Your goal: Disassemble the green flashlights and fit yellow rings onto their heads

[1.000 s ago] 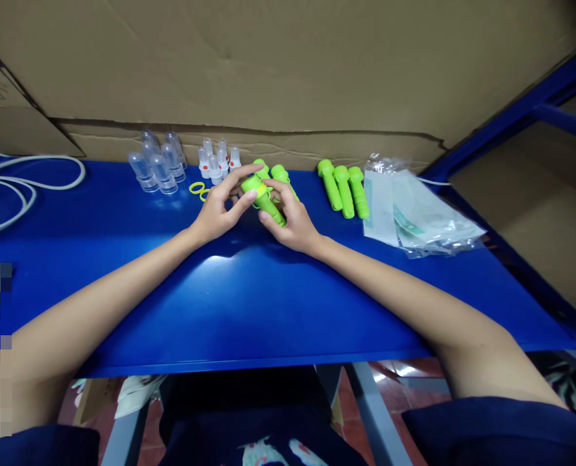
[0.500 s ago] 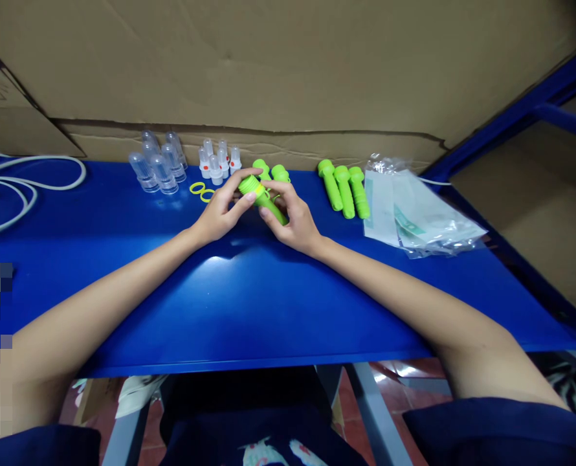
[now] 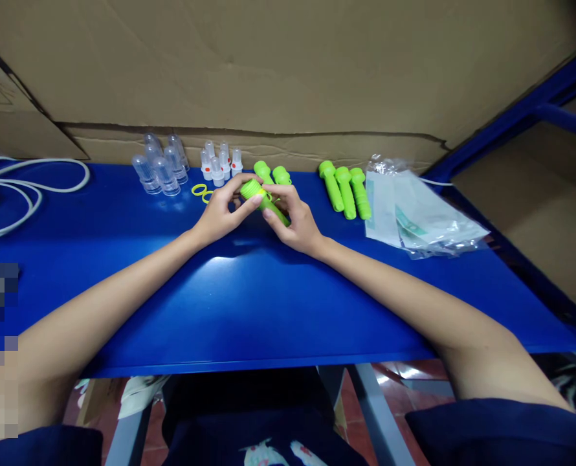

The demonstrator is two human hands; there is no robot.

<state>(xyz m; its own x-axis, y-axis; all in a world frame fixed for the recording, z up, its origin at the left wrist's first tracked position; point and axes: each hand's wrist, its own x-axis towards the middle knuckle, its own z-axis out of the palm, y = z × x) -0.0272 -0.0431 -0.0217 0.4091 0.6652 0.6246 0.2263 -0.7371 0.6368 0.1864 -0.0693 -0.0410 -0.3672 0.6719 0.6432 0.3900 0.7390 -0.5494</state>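
A green flashlight body (image 3: 251, 188) with a threaded end is held tilted above the table between both hands. My left hand (image 3: 220, 212) is closed around its threaded end, thumb and fingers at the rim. The handle rests in my right hand (image 3: 296, 223), whose fingers are pressed near the neck. A yellow ring (image 3: 261, 192) sits around the neck, partly covered by fingertips. Beside my left hand lie loose yellow rings (image 3: 199, 189). Two more green flashlight bodies (image 3: 263, 171) lie just behind the hands, partly hidden by them.
Clear plastic covers (image 3: 166, 176) and small white pieces with clear domes (image 3: 217, 171) stand at the back left. Three green flashlight bodies (image 3: 347, 193) lie to the right, near plastic bags (image 3: 414, 213). A white cable (image 3: 69, 188) loops at far left. Cardboard (image 3: 249, 65) walls the back.
Both hands keep hold of the green flashlight body, with the fingers barely shifted. The whole view has moved slightly.
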